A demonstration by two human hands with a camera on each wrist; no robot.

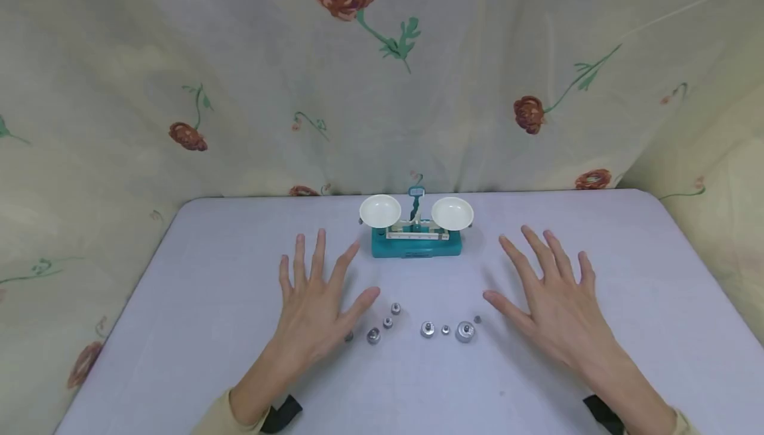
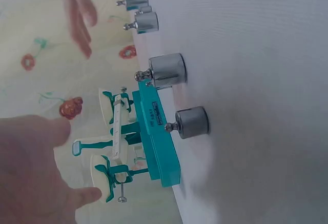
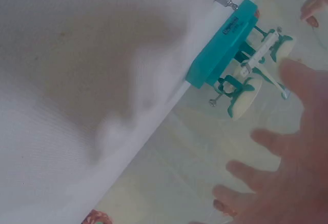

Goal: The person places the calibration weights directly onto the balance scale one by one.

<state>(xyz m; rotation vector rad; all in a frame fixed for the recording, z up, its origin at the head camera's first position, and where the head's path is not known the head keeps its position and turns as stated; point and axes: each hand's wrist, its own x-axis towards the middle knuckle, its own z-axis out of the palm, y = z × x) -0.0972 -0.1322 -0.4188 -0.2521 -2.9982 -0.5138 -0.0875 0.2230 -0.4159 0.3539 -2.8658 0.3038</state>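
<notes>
Both hands hover over the table with fingers spread and nothing held. My left hand (image 1: 312,315) is at the left, its thumb near several small metal weights (image 1: 373,335). Part of one weight (image 1: 349,337) shows beside that hand. On the other side, my right hand (image 1: 558,309) has its thumb close to a tiny weight (image 1: 477,319) and a larger one (image 1: 465,332). A teal balance scale (image 1: 416,247) with two white pans (image 1: 452,214) stands beyond the hands, between them. Knobbed cylindrical weights (image 2: 169,70) stand upright in the left wrist view.
A pale cloth covers the table (image 1: 209,276). Behind it hangs a curtain (image 1: 251,90) printed with red-brown flowers, close to the table's far edge. The scale sits near that edge. Black straps (image 1: 282,414) are at the wrists.
</notes>
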